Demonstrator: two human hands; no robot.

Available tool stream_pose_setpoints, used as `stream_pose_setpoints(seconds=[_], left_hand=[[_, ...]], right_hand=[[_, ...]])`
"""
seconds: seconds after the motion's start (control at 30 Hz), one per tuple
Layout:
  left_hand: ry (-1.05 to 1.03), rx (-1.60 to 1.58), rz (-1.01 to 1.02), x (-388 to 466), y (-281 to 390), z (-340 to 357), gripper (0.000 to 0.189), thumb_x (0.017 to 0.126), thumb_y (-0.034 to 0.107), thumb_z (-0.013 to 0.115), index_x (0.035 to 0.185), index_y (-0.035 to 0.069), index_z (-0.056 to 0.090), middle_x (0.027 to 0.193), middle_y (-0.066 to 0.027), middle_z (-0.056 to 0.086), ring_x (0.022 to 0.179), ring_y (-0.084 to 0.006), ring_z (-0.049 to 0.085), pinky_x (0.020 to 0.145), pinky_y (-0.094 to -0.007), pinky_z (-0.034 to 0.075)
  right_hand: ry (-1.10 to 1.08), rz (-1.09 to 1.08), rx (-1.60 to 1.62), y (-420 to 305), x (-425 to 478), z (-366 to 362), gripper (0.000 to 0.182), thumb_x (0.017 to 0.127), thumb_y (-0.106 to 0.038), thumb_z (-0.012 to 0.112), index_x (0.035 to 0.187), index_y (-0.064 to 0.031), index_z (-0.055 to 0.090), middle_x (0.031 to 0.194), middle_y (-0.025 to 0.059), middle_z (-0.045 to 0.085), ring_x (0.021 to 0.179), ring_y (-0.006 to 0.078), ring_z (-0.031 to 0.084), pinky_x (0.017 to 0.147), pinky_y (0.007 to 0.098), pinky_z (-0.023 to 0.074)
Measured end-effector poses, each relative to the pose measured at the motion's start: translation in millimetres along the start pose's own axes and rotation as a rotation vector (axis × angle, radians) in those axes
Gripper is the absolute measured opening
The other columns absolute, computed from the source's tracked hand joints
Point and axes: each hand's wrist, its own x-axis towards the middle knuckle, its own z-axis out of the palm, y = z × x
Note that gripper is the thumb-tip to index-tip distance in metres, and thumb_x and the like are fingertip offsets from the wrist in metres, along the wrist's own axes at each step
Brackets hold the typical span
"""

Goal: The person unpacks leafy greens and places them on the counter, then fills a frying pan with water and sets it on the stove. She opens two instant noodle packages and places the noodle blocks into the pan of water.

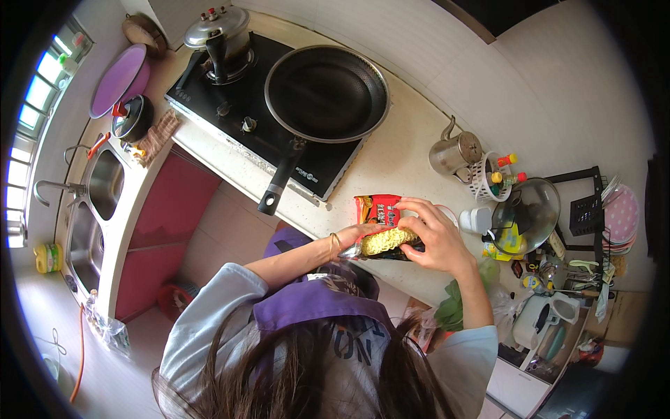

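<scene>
A block of dried instant noodles point(386, 241) sticks out of a torn packet with silvery lining, above the counter's front edge. My left hand point(365, 231), with gold bangles at the wrist, holds this packet from the left. From the right, the thumb and fingers of my right hand point(437, 238) grip the end of the noodle block. A red printed panel of noodle packaging point(378, 208) shows just beyond my hands; whether it belongs to the same packet I cannot tell. Behind my right hand, part of a pale round rim point(448, 216) peeks out, mostly hidden.
A frying pan point(327, 91) sits on the gas hob point(230, 107), its handle reaching past the counter edge. Near it stands a pressure cooker point(220, 31). To the right are a metal kettle point(454, 153), a white basket point(487, 183) of bottles and a glass lid point(527, 214). A double sink point(107, 183) lies left.
</scene>
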Motion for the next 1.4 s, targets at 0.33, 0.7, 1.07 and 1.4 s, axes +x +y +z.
stream_pose_setpoints(seconds=[0.33,0.7,1.07,1.4], left_hand=[[-0.049,-0.045,0.026,3,-5,-15,0.029,0.091,0.017,0.047,0.116,0.001,0.049,0.108,-0.0096,0.059,0.095,-0.0168,0.061,0.082,-0.0286,0.051],[-0.036,-0.107,-0.091,2,-2,-14,0.029,0.090,0.028,0.048,0.106,0.004,0.055,0.087,-0.0066,0.066,0.064,-0.0136,0.064,0.051,-0.0259,0.052],[-0.133,-0.207,-0.032,4,23,-14,0.035,0.095,0.018,0.033,0.121,-0.002,0.043,0.111,-0.0152,0.058,0.084,-0.0222,0.064,0.063,-0.0358,0.057],[-0.138,-0.159,0.064,-19,24,-28,0.031,0.092,0.020,0.044,0.114,0.001,0.054,0.093,-0.0093,0.065,0.070,-0.0149,0.066,0.055,-0.0251,0.055]], right_hand=[[-0.078,-0.031,-0.068,-10,7,-1,0.034,0.060,-0.012,0.069,0.090,-0.0075,0.054,0.118,0.0069,0.049,0.112,0.0266,0.048,0.084,0.0406,0.0415],[0.050,-0.092,-0.110,-24,9,-27,0.036,0.052,-0.007,0.067,0.085,-0.0056,0.052,0.091,0.0076,0.055,0.091,0.0264,0.053,0.080,0.0384,0.0417],[0.133,0.027,0.062,-19,26,-59,0.032,0.057,-0.002,0.065,0.086,-0.0041,0.052,0.089,0.0071,0.055,0.079,0.0196,0.054,0.064,0.0290,0.0458],[0.251,0.121,0.148,52,159,-59,0.030,0.065,-0.010,0.068,0.092,-0.0026,0.055,0.085,0.0046,0.058,0.073,0.0103,0.054,0.062,0.0238,0.0442]])
